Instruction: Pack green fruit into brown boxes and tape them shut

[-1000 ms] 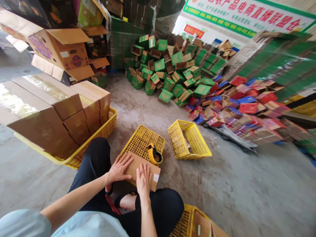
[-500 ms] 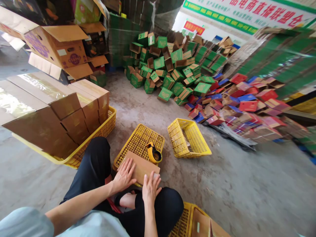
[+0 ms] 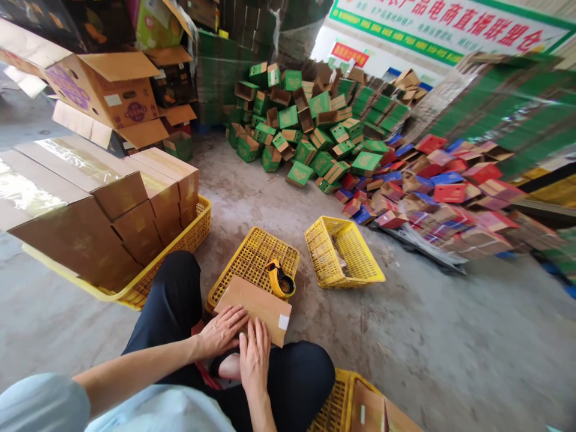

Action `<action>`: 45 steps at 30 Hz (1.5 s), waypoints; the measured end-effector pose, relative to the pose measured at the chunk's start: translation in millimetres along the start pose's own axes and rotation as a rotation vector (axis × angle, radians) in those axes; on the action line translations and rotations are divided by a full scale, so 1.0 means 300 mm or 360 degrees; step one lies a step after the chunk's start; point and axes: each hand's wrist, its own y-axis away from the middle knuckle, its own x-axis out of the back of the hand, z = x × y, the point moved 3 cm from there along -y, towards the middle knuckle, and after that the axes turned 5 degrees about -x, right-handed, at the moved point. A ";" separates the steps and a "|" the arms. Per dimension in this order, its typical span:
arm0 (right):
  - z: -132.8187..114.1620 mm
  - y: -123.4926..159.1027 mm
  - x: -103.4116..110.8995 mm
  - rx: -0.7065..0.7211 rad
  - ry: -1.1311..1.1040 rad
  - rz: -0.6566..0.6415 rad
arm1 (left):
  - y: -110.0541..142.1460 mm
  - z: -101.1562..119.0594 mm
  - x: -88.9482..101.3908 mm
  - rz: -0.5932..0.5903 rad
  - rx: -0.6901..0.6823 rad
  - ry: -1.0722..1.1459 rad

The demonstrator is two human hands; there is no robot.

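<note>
- Plenty of grey concrete floor (image 3: 427, 336), stretching between everything below.
- Behind on the right, tall green stacks (image 3: 517, 114), wrapped in clear film.
- At the back, a heap of green boxes (image 3: 310, 150), tumbled at many angles; just beside, to the right, a heap of red and blue boxes (image 3: 450, 192), blurred at the outer side.
- Up on the wall, a white banner (image 3: 441, 24) with red characters and green borders.
- On the left, a long yellow basket (image 3: 105, 294), packed with brown cartons (image 3: 67, 234), some with shiny tape along the top.
- Beyond these, a printed carton (image 3: 121, 99), flaps open.
- Past the right knee, an open yellow basket (image 3: 324, 264), slightly turned.
- In front of the crossed legs, a low yellow crate (image 3: 256, 255), lattice face up.
- Over the near part of that crate, a small brown box (image 3: 258, 303), closed face up, near edge towards the lap.
- On the near edge of the box, the left hand (image 3: 221, 331), fingers outstretched, nearly together.
- Right beside, the right hand (image 3: 255, 355), fingertips on the same edge, fingers close together, thumb apart; no clamping visible, underside hidden.
- Just behind the box, on the crate, a yellow and black tape dispenser (image 3: 279, 279).
- At the box's right end, a white label (image 3: 284, 322).
</note>
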 end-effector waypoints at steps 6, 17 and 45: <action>-0.047 -0.150 0.017 -0.0008 -0.0008 0.0010 | -0.115 -0.047 0.027 -0.0016 0.0133 -0.0032; -0.027 0.015 -0.076 -0.0093 0.0082 -0.0003 | 0.080 -0.070 0.021 0.0146 0.0089 -0.0143; 0.178 -0.146 0.037 -0.0588 0.0315 -0.0157 | -0.076 -0.127 0.021 0.0264 0.0295 -0.0232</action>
